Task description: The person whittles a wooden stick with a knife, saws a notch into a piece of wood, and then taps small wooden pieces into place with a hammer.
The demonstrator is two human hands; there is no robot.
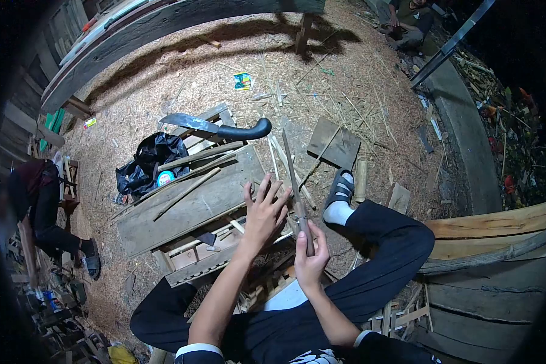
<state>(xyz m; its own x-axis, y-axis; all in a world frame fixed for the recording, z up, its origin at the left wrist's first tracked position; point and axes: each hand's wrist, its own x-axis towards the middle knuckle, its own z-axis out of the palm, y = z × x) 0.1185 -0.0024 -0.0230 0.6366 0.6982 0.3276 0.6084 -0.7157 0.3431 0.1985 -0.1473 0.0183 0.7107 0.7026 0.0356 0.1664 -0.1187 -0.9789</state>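
Observation:
My right hand (312, 258) is closed around the wooden handle of a long, narrow knife (293, 170). Its slim blade points up and away from me. Just left of the handle, my left hand (265, 212) has its fingers spread and holds nothing. Below and beyond that hand is a low wooden bench with a broad board (188, 197) on top. A thin wooden strip (187, 193) lies across the board. At the bench's far end rests a machete (215, 126) with a curved black handle.
A black plastic bag (155, 161) with a round blue-lidded tub (165, 178) sits left of the bench. A square board (333, 143) lies on the shavings-covered floor. Planks (491, 285) are stacked at right. One person (48, 206) is at left, another (406, 24) sits at the far right.

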